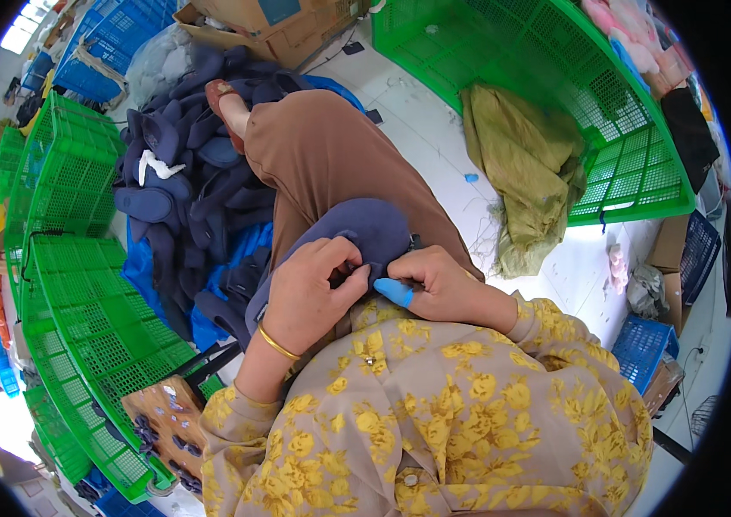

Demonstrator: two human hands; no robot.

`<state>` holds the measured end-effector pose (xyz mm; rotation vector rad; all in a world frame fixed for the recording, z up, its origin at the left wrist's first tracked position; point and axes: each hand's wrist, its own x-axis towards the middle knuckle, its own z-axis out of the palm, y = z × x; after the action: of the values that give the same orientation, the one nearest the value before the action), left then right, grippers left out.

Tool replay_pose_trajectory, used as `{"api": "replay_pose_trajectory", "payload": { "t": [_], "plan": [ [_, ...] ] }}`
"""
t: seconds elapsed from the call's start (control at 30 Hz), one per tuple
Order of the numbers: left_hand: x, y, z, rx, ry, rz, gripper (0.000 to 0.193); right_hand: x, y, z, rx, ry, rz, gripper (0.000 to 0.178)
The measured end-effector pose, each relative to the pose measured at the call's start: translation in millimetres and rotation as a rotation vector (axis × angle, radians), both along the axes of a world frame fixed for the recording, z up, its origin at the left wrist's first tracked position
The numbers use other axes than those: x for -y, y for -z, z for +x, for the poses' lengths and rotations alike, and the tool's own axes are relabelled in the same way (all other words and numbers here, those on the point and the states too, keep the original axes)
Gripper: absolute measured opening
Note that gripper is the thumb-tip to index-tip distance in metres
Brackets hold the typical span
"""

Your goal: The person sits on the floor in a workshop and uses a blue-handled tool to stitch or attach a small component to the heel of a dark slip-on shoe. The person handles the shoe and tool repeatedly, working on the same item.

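Note:
A navy blue slipper (370, 222) rests across my lap, its rounded end pointing away from me. My left hand (312, 280), with a gold bangle at the wrist, lies over it, thumb and fingers pinched on its near part. Close on the right, my right hand (443, 283) is closed at the slipper's edge. A blue cover (394, 291) sits on its thumb. A small dark bit shows by the right fingertips, too small to name. The spot between both thumbs is partly hidden by the fingers.
A heap of navy slippers (210, 164) lies on a blue sheet at the left. Green plastic crates (81, 293) line the left side, and another crate (503, 52) stands at the far right with an olive sack (520, 164). A board with small dark pieces (163, 414) is beside my left elbow.

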<state>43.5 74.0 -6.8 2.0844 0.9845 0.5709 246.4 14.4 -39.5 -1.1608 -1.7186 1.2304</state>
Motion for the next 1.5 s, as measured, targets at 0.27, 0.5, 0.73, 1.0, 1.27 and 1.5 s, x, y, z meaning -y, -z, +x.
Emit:
{"api": "replay_pose_trajectory", "payload": {
  "t": [0.27, 0.5, 0.73, 1.0, 1.27, 1.5],
  "plan": [
    [17, 9, 7, 0.211, -0.26, -0.259, 0.016, -3, 0, -2, -0.233, 0.088, -0.279, 0.03],
    [13, 9, -2, 0.249, -0.231, -0.175, 0.016, -15, 2, -5, -0.602, 0.139, -0.578, 0.03],
    [6, 12, -18, 0.284, -0.269, -0.039, 0.012, -41, -4, -23, -0.675, 0.082, -0.538, 0.027],
    [13, 17, -11, 0.071, -0.4, 0.033, 0.011, -32, 6, -29, -0.258, 0.078, -0.14, 0.028],
    [20, 32, 1, 0.102, -0.472, 0.134, 0.013, -18, 6, -39, 0.071, 0.112, 0.141, 0.012],
    [28, 37, 5, 0.113, -0.526, 0.197, 0.012, -6, 5, -31, 0.175, 0.052, 0.238, 0.013]
  ]
}}
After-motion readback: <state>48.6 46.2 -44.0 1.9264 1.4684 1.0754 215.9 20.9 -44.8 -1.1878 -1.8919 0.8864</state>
